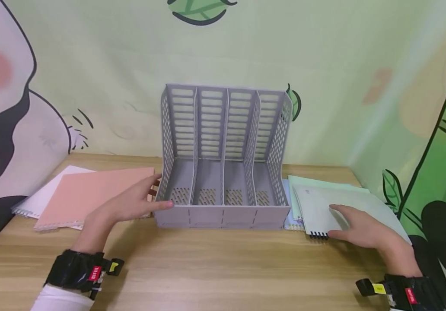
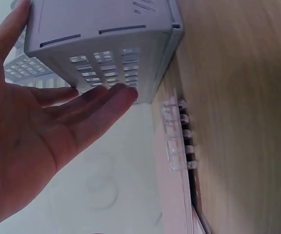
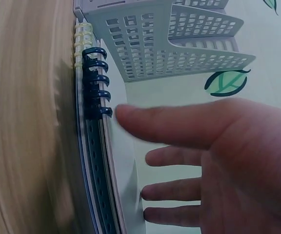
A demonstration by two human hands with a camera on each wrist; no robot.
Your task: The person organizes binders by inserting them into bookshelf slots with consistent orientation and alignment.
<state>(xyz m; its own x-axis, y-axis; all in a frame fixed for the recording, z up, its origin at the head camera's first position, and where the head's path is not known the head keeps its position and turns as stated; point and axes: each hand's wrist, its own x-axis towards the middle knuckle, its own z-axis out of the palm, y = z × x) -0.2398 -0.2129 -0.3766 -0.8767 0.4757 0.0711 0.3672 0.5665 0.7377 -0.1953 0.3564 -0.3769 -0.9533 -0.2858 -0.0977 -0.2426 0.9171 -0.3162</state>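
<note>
A grey-purple plastic file rack [image 1: 223,217] with four upright slots and perforated walls stands in the middle of the light wood-grained table [image 1: 223,268], close to the far side. The person's left hand [image 1: 131,201] is at the rack's near left corner, thumb over the front edge and the other fingers extended along the outer left wall; the grip is spread, and I cannot tell how firmly it presses. To the left of the rack, a pink-covered spiral notebook [image 1: 94,190] lies flat, its rings toward the near side, partly covering a white spiral notebook [image 1: 48,194]. The right hand [image 1: 363,229] is over a pale grey-white notebook with black rings [image 1: 324,203], thumb and fingers spread apart, pinching nothing; whether the fingertips touch the cover is hard to tell. That notebook lies on top of a mint-green notebook [image 1: 316,181] and a light blue notebook [image 1: 286,194], just right of the rack. Behind everything hangs a pale green backdrop [image 1: 110,65] with panda and leaf drawings.
</note>
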